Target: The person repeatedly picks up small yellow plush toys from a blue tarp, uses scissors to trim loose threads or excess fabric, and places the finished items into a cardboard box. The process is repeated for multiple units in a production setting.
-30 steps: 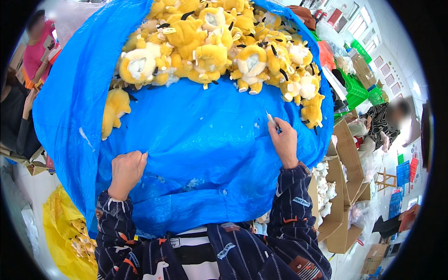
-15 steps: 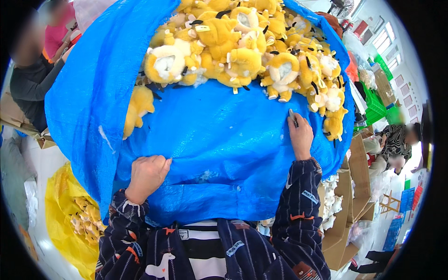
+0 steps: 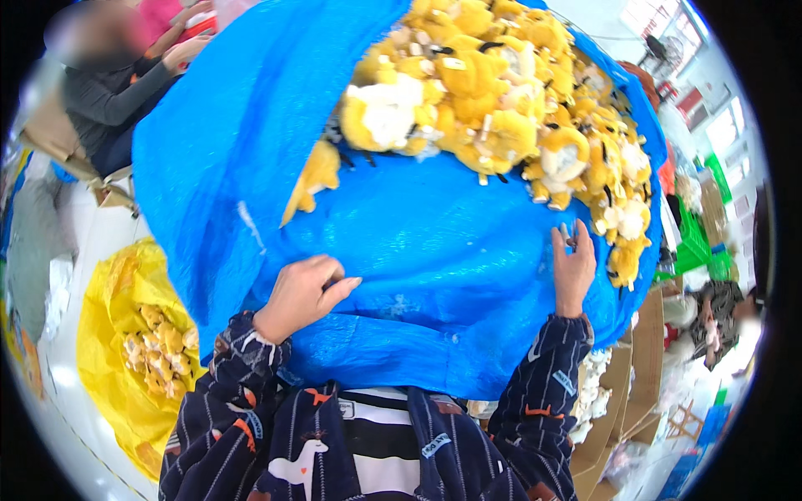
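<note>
1. We saw the left hand [image 3: 302, 294] low over the blue plastic sheet [image 3: 418, 225], its fingers bent and its thumb stretched out to the right, apart from them. We saw nothing held in it, but could not tell whether its underside touched the sheet.
2. We saw the right hand [image 3: 574, 263] well apart from the left and farther forward, its thumb and fingers drawn narrow around a small hand tool [image 3: 571, 240]. The tool was mostly hidden, so we could not tell its exact kind.
3. We saw the heap of yellow plush toys [image 3: 476, 79] beyond both hands, across the far part of the sheet.
4. Nearest the right hand, we saw a plush toy with a pale oval face [image 3: 561, 167] just beyond the fingertips, and another yellow plush toy [image 3: 626, 259] to the right, apart from the hand.
5. Beyond the left hand, we saw a single yellow plush toy [image 3: 317, 177] beside the raised fold of the sheet, well apart from the fingers.
6. To the lower left, we saw a yellow plastic bag [image 3: 109, 334] with small plush toys [image 3: 159, 351] inside.
</note>
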`<state>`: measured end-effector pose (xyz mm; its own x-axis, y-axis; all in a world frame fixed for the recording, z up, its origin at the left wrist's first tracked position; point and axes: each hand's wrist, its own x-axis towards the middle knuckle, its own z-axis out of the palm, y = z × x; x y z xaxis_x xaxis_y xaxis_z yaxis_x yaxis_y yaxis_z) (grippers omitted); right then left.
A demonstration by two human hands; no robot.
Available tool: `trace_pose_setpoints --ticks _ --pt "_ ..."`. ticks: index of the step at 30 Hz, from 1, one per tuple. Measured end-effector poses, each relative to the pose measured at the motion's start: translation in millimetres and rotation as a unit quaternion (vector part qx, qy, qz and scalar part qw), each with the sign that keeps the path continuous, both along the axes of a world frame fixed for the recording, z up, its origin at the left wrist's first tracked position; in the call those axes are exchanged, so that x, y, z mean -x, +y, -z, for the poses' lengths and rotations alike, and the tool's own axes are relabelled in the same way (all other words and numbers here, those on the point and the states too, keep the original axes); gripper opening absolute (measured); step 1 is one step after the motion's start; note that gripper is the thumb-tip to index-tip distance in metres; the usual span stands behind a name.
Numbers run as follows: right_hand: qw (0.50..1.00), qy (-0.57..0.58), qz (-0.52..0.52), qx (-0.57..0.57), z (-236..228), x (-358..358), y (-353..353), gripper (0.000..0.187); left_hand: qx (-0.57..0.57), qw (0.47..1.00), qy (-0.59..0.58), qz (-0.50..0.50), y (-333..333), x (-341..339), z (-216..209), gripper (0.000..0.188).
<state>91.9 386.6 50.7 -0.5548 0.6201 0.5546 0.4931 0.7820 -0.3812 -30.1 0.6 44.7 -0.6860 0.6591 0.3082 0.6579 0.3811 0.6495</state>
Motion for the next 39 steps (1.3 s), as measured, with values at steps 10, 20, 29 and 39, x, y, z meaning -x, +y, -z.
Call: trace_pose_setpoints --ticks 10,20,29,39 --pt "0.918 0.062 -0.385 0.074 -33.1 76.5 -155.1 0.027 -0.051 0.952 0.225 -0.200 -54.8 44.9 -39.3 0.030" --pt "0.899 -0.016 -0.437 0.035 -14.9 108.4 -206.0 0.031 -0.001 0.924 0.249 -0.291 -72.4 64.6 -60.8 0.057" --pt "0.908 -0.020 -0.412 0.075 19.1 71.7 -193.1 0.027 0.083 0.969 0.169 -0.162 -31.9 67.0 -29.2 0.061" --pt "0.902 -0.004 -0.392 0.180 53.2 -2.7 -167.7 0.017 -0.066 0.965 0.170 -0.187 -33.8 19.2 -21.4 0.052"
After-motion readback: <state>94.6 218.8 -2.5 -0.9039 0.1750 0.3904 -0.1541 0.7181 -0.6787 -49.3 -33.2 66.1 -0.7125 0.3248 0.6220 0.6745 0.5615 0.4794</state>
